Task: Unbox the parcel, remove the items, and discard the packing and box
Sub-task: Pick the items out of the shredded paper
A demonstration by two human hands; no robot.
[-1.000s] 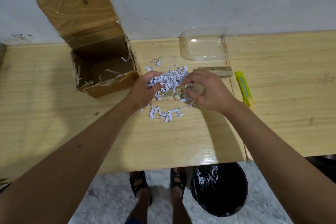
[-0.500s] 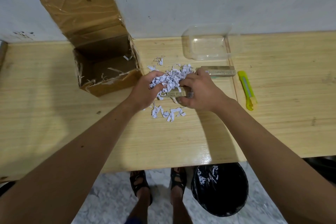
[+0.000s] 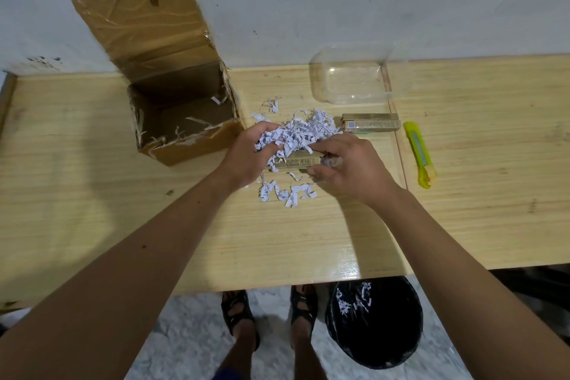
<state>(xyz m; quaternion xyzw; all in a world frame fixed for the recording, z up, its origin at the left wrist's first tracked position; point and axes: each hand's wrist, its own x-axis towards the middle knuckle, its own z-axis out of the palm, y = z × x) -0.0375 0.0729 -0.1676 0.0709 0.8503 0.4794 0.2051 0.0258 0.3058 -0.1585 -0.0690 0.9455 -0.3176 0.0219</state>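
Note:
An open cardboard box (image 3: 191, 145) stands at the back left of the wooden table, its flap up against the wall and a few paper strips inside. A heap of white shredded paper (image 3: 303, 133) lies in the middle of the table. My left hand (image 3: 249, 154) is closed on a clump of the shreds at the heap's left. My right hand (image 3: 348, 163) grips the right end of a small gold carton (image 3: 296, 162) that lies half under the shreds. A second gold carton (image 3: 371, 123) rests just right of the heap.
A clear plastic tray (image 3: 348, 77) sits at the back near the wall. A yellow utility knife (image 3: 421, 154) lies right of the cartons. A black bin (image 3: 374, 321) holding some shreds stands on the floor under the table's front edge, beside my sandalled feet.
Both hands have closed in on the heap. My right hand shifted left onto the gold carton's end, and my left hand gathered more shreds.

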